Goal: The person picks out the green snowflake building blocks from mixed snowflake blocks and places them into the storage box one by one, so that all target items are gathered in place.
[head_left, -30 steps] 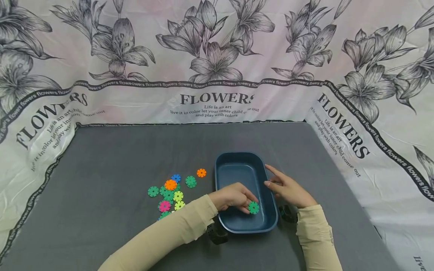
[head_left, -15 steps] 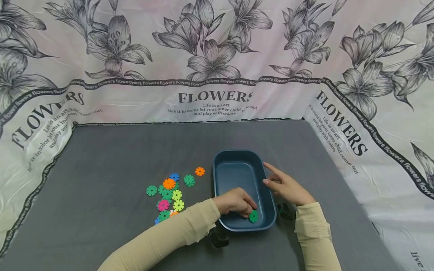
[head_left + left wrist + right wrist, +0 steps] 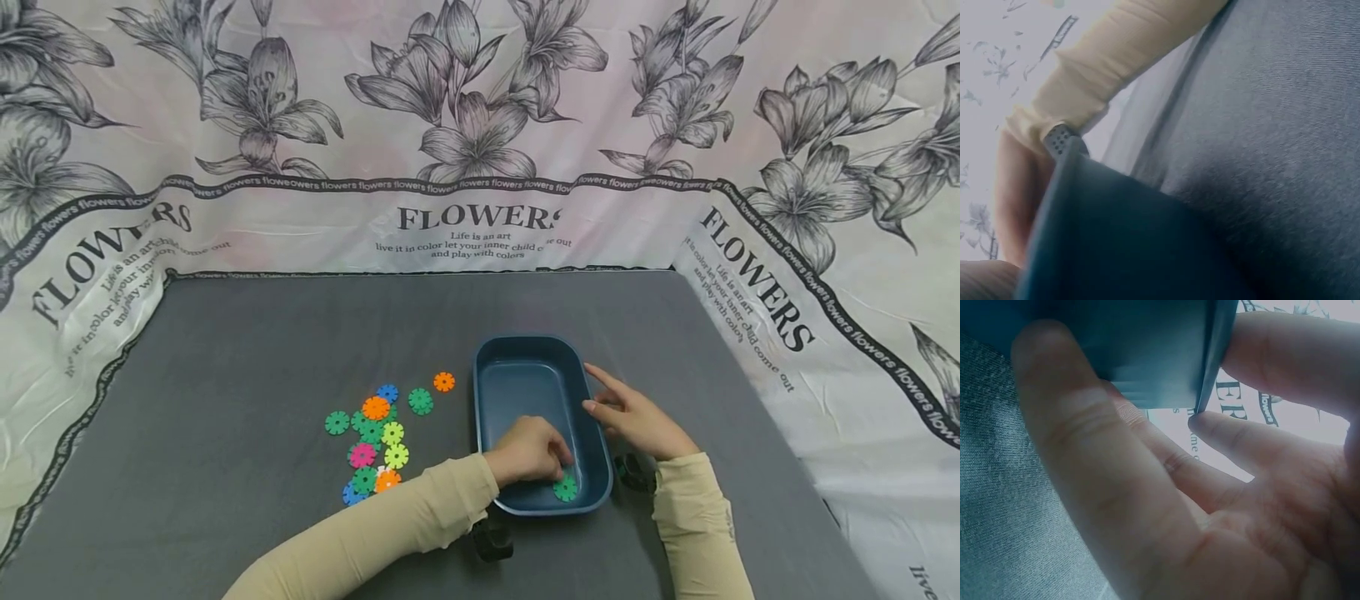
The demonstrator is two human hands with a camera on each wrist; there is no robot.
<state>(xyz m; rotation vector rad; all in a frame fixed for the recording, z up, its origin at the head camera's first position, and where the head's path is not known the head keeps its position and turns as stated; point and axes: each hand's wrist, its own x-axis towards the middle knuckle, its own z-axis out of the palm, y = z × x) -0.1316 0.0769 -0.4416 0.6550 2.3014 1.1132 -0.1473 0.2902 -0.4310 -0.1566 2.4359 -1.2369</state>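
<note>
My left hand (image 3: 531, 450) reaches down into a dark blue tray (image 3: 480, 375). Its curled fingers pinch the upper edge of a green notched plastic disc (image 3: 566, 488), which lies close over the tray's floor at the near end. The left wrist view shows the tray's outer wall (image 3: 1129, 231) but not the fingertips. My right hand (image 3: 641, 421) rests against the tray's right side with fingers mostly straight. From the right wrist, the thumb and a finger (image 3: 1222, 434) meet the rim, while other fingers lie along the outer wall.
Left of the tray, notched discs lie loosely grouped on the grey table (image 3: 225, 375), including an orange disc (image 3: 444, 382), a pink disc (image 3: 362, 455) and a blue disc (image 3: 353, 494). A flower-printed cloth (image 3: 480, 233) stands behind the table and along its sides.
My left hand has lowered the green disc toward the tray's near end and shifted slightly right. The disc now shows flatter, with its upper edge under the fingers. My right hand has stayed in place.
</note>
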